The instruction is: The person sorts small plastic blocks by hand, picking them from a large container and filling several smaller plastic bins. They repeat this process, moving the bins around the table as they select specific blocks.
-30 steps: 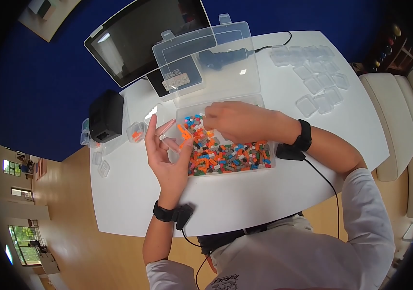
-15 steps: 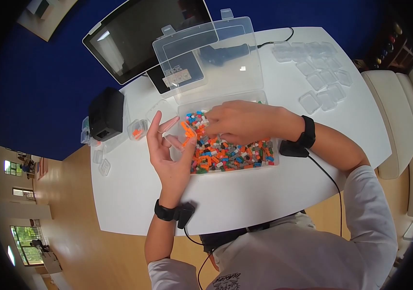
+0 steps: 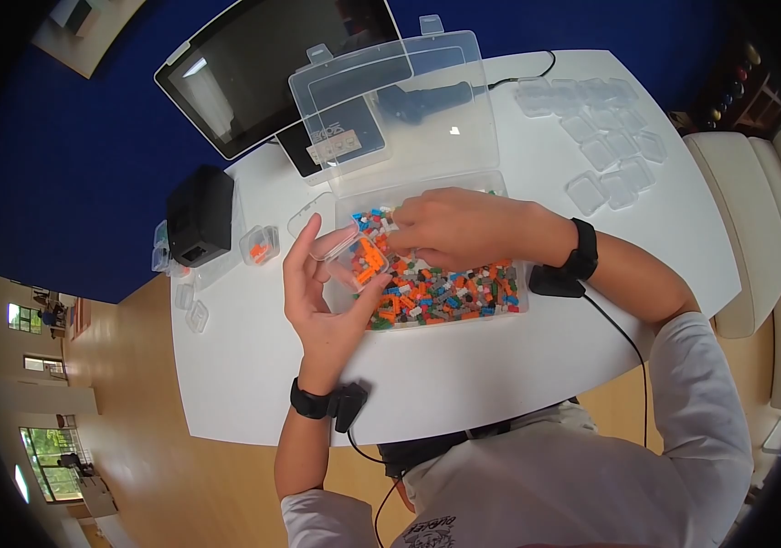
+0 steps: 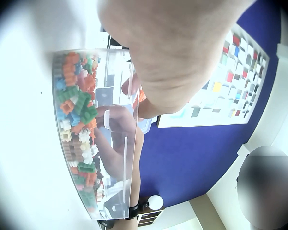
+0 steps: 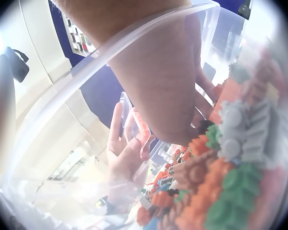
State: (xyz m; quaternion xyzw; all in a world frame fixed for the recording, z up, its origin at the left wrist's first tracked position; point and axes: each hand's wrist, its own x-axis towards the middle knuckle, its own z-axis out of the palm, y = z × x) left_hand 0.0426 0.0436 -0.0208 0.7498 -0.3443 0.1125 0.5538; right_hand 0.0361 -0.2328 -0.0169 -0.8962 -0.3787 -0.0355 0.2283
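In the head view my left hand point(image 3: 322, 306) holds a small clear lidded case point(image 3: 369, 262) with orange bricks in it, thumb at its near side and fingers behind, over the left end of a large clear box point(image 3: 523, 301). Mixed small bricks point(image 3: 445, 297) fill that box. My right hand point(image 3: 464, 228) reaches into its upper middle, fingers bent down among the bricks; the fingertips are hidden. In the right wrist view the left hand point(image 5: 122, 160) grips the small case, and the right hand point(image 5: 158, 86) is over the bricks.
The large box's clear lid point(image 3: 450, 137) stands raised behind it, before a monitor point(image 3: 272, 73). A black device point(image 3: 200, 217) and a small case with orange pieces point(image 3: 260, 245) are at the left. Several clear cases point(image 3: 596, 151) lie at the back right. Cables run from both wrists.
The small case in my left hand has tilted so its orange bricks face the head camera more, and it sits slightly further right. My right hand moved slightly right, then stayed among the bricks.
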